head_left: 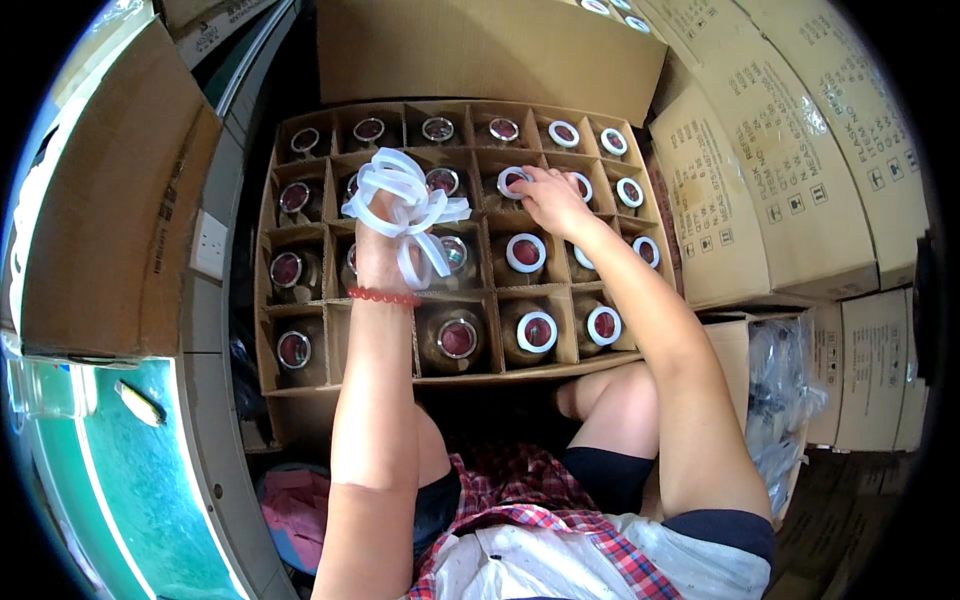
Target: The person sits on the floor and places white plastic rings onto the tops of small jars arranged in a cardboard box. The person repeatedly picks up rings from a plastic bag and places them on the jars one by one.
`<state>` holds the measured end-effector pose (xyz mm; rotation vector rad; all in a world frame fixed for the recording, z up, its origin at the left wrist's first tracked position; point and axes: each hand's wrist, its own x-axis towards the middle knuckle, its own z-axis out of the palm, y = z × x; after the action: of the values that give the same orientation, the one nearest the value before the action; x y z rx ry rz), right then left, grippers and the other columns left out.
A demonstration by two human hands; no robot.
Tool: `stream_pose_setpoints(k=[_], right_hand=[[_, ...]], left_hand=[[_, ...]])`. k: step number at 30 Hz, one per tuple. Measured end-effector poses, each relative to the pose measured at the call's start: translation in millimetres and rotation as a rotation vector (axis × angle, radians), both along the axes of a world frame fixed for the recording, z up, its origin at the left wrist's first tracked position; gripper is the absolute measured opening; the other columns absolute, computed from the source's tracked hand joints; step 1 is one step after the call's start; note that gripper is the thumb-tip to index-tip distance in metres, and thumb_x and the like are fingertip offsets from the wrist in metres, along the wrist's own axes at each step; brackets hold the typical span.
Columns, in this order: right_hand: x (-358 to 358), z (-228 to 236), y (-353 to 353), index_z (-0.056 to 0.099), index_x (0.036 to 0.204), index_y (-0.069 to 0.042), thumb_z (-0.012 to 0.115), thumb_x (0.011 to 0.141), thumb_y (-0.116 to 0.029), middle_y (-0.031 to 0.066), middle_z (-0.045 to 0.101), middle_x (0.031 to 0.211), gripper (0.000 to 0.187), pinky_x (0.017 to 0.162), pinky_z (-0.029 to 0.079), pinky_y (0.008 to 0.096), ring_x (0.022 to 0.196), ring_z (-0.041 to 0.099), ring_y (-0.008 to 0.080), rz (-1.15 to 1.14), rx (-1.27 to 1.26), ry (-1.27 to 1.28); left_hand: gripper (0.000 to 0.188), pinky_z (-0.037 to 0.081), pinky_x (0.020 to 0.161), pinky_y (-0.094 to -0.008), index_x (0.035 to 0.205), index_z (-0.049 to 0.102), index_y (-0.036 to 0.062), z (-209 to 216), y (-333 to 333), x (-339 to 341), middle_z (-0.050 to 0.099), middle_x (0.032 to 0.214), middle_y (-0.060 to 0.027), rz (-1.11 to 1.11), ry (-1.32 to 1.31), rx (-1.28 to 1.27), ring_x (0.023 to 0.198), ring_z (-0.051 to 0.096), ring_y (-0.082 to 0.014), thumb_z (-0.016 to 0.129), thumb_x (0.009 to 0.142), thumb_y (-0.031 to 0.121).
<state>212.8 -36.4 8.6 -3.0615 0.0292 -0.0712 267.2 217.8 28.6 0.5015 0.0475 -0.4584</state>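
Note:
A bunch of translucent white rubber rings [405, 200] is gathered on my left hand [378, 240], its fingers mostly hidden under them. One loop dangles by the wrist, next to a red beaded bracelet [384, 297]. My right hand [556, 202] pinches the edge of a white ring [515, 183] at the mouth of a glass jar in the second row from the back. Glass jars stand upright in a divided cardboard box [450, 378]. White rings circle the mouths of those toward the right, such as one jar [526, 253]; a bare-rimmed jar [457, 338] stands farther left.
A raised box flap [490, 50] stands behind the jars. Stacked cartons [770, 190] line the right side, above an open box with clear plastic bags [780, 390]. At left are a brown carton [120, 200] and a green tabletop [130, 480] with a yellow cutter [139, 403].

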Motion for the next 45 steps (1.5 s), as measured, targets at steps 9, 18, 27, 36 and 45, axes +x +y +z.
stream_pose_setpoints(k=[9,18,27,36,45], right_hand=[[18.2,11.8,31.4,0.069,0.095,-0.013,0.053,0.076,-0.005,0.0128,0.061,0.108,0.027,0.095,0.031,0.0506,0.105,0.055,0.0304,-0.047,-0.245,0.148],[24.3,0.3,1.6,0.063,0.093,-0.008,0.063,0.078,-0.017,0.0115,0.059,0.099,0.017,0.082,0.047,0.0441,0.097,0.058,0.0317,0.058,-0.077,-0.131],[20.5,107.4,83.6,0.057,0.116,0.001,0.056,0.091,-0.030,0.0037,0.065,0.100,0.040,0.056,0.041,0.0197,0.073,0.057,0.0062,0.012,1.230,0.201],[62.9,88.7,54.0,0.060,0.105,-0.001,0.058,0.091,-0.017,0.0039,0.063,0.091,0.021,0.069,0.053,0.0241,0.079,0.060,0.0098,-0.123,1.438,-0.050],[138.8,-17.2,-65.3,0.057,0.104,0.002,0.061,0.088,-0.015,0.0078,0.063,0.085,0.024,0.058,0.057,0.0281,0.067,0.064,0.0169,-0.627,1.219,-0.051]], left_hand=[[0.034,0.056,0.073,-0.0304,0.103,0.061,0.0008,10.0,5.7,-2.3,0.064,0.099,-0.0114,-0.018,0.007,0.043,0.088,0.064,-0.0217,0.066,0.083,0.028],[0.032,0.056,0.072,-0.0326,0.104,0.059,0.0011,7.7,6.1,2.3,0.063,0.097,-0.0123,-0.009,-0.042,0.053,0.087,0.063,-0.0231,0.066,0.083,0.025],[0.027,0.052,0.064,-0.0303,0.101,0.060,0.0020,11.0,-6.0,0.6,0.062,0.091,-0.0073,-0.029,-0.054,0.292,0.078,0.062,-0.0175,0.066,0.078,0.015],[0.024,0.054,0.069,-0.0328,0.101,0.057,-0.0020,8.7,-6.5,2.1,0.061,0.093,-0.0108,0.038,0.025,0.308,0.081,0.064,-0.0214,0.058,0.081,0.011],[0.021,0.054,0.065,-0.0319,0.099,0.056,0.0016,9.3,-12.6,3.2,0.061,0.092,-0.0089,-0.031,0.052,0.277,0.078,0.063,-0.0200,0.061,0.082,0.012]])
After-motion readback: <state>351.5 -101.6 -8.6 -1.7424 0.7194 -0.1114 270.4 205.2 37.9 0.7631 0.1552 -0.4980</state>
